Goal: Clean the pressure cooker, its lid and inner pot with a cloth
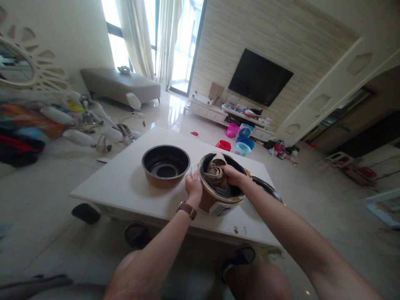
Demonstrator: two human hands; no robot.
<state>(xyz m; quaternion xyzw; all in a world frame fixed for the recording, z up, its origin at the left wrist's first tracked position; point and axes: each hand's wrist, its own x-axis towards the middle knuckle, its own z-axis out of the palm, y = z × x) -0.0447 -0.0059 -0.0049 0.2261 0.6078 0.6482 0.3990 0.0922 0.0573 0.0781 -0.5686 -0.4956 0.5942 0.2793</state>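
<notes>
1 cooker (206, 201), on the white table (121, 185), right of 1 dark-lined pot (165, 181); left hand (193, 186), curled onto the cooker's side; right hand (233, 174), closed on 1 bunched cloth (215, 178) inside; step, apparently wiping the interior; next move calls for firm bracing, cloth pressed along the wall

Television (261, 77): I am seeing it hanging, dark, above a white cabinet (206, 111).
Curtains (168, 37): pale, they are hanging near a grey padded seat (125, 85).
Baskets (243, 148): red, pink and blue, they are resting on the floor (312, 191).
Mirror (14, 64): it is hanging to my left.
</notes>
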